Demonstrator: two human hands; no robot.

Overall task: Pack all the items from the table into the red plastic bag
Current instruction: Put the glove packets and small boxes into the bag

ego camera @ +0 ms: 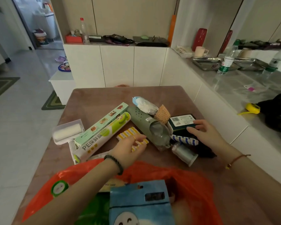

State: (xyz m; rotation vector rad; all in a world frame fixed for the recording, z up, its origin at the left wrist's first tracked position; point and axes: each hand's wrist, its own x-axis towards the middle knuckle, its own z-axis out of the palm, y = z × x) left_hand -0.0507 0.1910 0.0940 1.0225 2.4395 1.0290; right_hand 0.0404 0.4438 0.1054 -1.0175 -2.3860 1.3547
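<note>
The red plastic bag (193, 189) lies open at the table's near edge, with a blue packet (136, 203) and a green packet (94, 210) inside. My left hand (130, 148) rests on a yellow striped packet (128, 133), fingers curling over it. My right hand (204, 132) touches the near edge of a dark green box (182, 121), fingers spread. Between them lie a green slipper (146, 125), a blue-and-white striped item (183, 140) and a silver thread spool (184, 151). A cling-film roll (102, 135), a long mint box (101, 124), a lint roller (66, 132), a white pack (144, 106) and an orange waffle piece (162, 114) lie further out.
The brown table (96, 96) stands against white cabinets (117, 65). A grey counter (243, 88) on the right carries bottles, metal trays, a yellow item and a black bag. Tiled floor with mats lies to the left.
</note>
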